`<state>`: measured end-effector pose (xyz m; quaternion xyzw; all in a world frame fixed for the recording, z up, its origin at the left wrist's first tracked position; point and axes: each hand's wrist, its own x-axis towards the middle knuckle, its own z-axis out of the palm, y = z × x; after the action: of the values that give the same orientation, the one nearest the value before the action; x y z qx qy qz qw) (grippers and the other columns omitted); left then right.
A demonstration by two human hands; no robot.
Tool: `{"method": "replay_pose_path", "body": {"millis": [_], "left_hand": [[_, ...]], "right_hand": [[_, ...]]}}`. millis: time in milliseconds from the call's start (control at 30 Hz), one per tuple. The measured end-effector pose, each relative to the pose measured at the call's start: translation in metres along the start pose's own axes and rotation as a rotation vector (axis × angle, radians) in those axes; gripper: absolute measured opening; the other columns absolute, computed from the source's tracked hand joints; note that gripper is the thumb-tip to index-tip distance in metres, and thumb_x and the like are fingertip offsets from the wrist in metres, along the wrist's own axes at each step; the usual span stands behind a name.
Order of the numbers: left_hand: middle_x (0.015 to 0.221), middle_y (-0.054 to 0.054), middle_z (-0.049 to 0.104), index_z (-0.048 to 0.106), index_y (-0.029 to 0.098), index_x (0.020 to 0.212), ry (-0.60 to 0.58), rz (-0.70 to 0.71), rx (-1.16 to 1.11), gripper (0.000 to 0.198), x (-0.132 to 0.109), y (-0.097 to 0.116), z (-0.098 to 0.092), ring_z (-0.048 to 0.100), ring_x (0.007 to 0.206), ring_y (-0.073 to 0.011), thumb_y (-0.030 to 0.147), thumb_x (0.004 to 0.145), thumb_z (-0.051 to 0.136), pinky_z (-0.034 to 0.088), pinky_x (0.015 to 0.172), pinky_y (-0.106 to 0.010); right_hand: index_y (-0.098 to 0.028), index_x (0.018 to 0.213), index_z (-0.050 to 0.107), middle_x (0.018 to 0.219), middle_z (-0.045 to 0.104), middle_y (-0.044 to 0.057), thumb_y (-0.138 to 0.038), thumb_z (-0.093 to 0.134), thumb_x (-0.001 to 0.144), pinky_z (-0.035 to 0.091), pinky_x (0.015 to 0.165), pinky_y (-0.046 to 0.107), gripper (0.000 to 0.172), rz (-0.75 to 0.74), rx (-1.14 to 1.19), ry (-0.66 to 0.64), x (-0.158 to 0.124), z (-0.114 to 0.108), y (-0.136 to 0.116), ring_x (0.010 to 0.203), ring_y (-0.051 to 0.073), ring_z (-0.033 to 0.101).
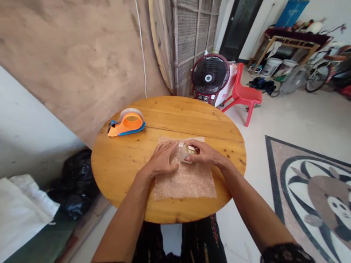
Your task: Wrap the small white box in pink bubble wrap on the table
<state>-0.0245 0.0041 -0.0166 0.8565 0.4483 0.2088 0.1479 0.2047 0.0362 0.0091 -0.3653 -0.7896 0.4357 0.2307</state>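
A sheet of bubble wrap [184, 181] lies flat on the round wooden table [122, 158]. My left hand [162, 160] rests on its far left part, fingers curled toward the middle and touching a small object [188, 151] partly covered by the wrap. My right hand [203, 153] pinches that small yellowish object from the right side. Both hands meet over the far half of the sheet. What the object is cannot be made out.
An orange and blue tape dispenser [127, 122] sits at the table's far left. Behind the table are a floor fan [209, 75] and a red plastic chair [243, 93]. Black bags [76, 184] and white sacks [4, 214] lie left of the table.
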Motion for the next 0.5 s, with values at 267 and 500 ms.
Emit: {"method": "replay_pose_path", "body": {"millis": [267,500], "left_hand": [[0.141,-0.013,0.045,0.038,0.020,0.137,-0.036,-0.047,-0.033,0.071,0.000,0.004,-0.005,0.038,0.133,-0.0309,0.033,0.071,0.058,0.024,0.112,-0.048],[0.150,-0.014,0.036,0.035,0.016,0.141,-0.091,-0.086,-0.058,0.075,0.000,0.000,-0.005,0.031,0.139,-0.0308,0.025,0.068,0.053,0.019,0.115,-0.049]], "right_hand": [[-0.019,0.114,0.062,0.098,0.062,0.005,-0.043,0.074,0.070,0.038,0.068,0.029,0.052,-0.040,-0.231,0.015,0.002,0.013,-0.013,0.073,0.016,0.050],[-0.020,0.120,0.061,0.105,0.063,0.007,-0.038,0.075,0.069,0.040,0.074,0.032,0.056,-0.048,-0.310,0.015,0.001,0.015,-0.009,0.082,0.020,0.053]]}}
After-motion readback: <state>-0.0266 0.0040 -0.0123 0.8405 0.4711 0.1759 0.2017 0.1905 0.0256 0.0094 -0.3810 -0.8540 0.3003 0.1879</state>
